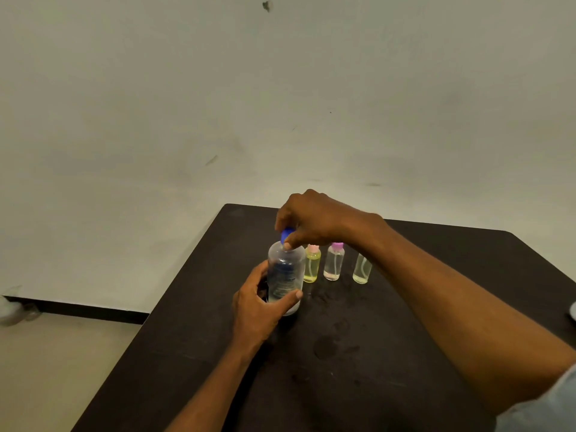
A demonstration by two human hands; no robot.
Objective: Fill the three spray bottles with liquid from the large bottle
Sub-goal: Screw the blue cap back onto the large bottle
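Dim, yellowish light; soft focus, wide-angle edge bending.

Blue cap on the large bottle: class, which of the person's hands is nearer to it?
Right. The right hand pinches the blue cap from above. The left hand holds the large bottle lower down, round its body.

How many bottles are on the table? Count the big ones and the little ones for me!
Large bottle: 1
Small spray bottles: 3 (yellow one, pink one, pale one)
Total: 4 bottles
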